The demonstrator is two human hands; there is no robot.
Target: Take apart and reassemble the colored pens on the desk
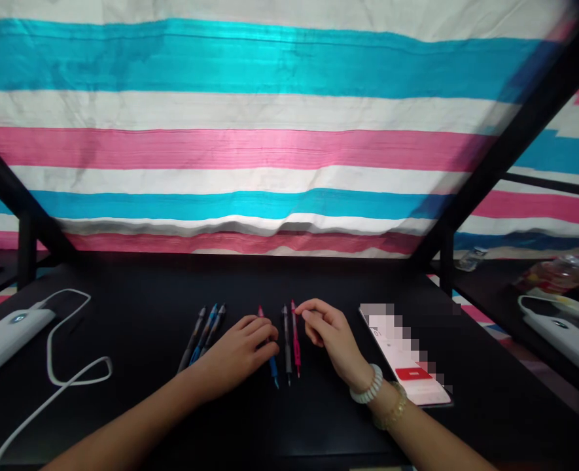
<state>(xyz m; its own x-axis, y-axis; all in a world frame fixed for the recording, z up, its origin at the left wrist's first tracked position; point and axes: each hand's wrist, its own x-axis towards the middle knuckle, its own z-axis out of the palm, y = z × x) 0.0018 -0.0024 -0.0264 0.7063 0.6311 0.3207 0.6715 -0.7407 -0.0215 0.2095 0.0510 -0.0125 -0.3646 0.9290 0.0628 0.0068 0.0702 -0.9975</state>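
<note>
My left hand [254,343] is bent over a pen [273,371] with a blue lower part, its fingers and thumb closed around the middle. A pink end [260,311] shows above the knuckles; whether it belongs to the same pen is hidden. Just right of it lie a dark grey pen [286,347] and a pink pen [296,343], tips toward me. My right hand [326,327] is loosely curled, fingers apart, with the index fingertip at the pink pen's upper end. Left of my left hand, dark pens [193,337] and a blue pen [205,333] lie side by side.
A phone [411,366] with a lit screen lies beside my right wrist. At left are a white power bank [12,337] and its white cable [51,353]. Black frame bars [495,144] flank the black table [146,432]; a striped sheet [250,150] hangs behind it.
</note>
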